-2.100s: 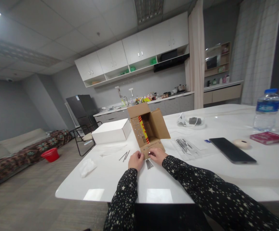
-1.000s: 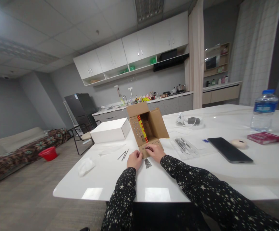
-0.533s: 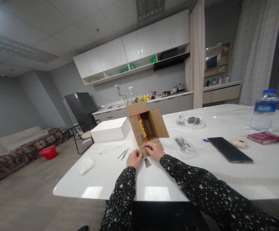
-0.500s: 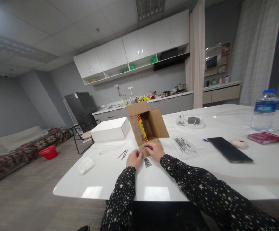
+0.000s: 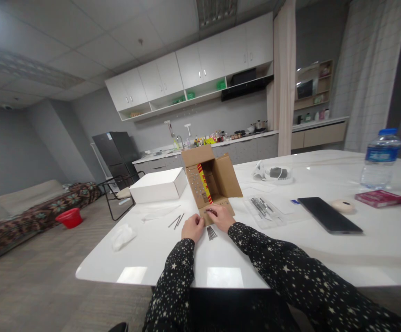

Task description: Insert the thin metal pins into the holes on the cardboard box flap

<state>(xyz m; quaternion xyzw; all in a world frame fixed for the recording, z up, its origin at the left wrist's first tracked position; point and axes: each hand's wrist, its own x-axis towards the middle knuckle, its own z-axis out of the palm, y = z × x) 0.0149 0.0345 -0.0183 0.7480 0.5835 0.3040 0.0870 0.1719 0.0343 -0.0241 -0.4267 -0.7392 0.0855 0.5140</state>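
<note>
An open cardboard box (image 5: 217,177) stands tilted on the table, its flaps spread and a red-and-yellow strip along one edge. Small round marks or studs dot its left flap; what they are I cannot tell. My left hand (image 5: 193,227) is closed at the lower left corner of the front flap (image 5: 205,216), gripping it. Over the same flap, my right hand (image 5: 222,218) pinches something small and dark, too small to name. Between the hands lies a bunch of dark screws or nails (image 5: 211,233). Several more thin metal pieces (image 5: 176,221) lie left of my left hand.
A white box (image 5: 158,185) stands behind on the left, with crumpled tissue (image 5: 123,237) nearer. On the right are a clear tray of metal tools (image 5: 264,213), a black phone (image 5: 329,216), a red box (image 5: 380,198), a water bottle (image 5: 380,159) and a white cabled device (image 5: 278,174).
Hardly anything differs. My right hand has shifted very slightly left over the flap, while my left hand keeps its place at the corner.
</note>
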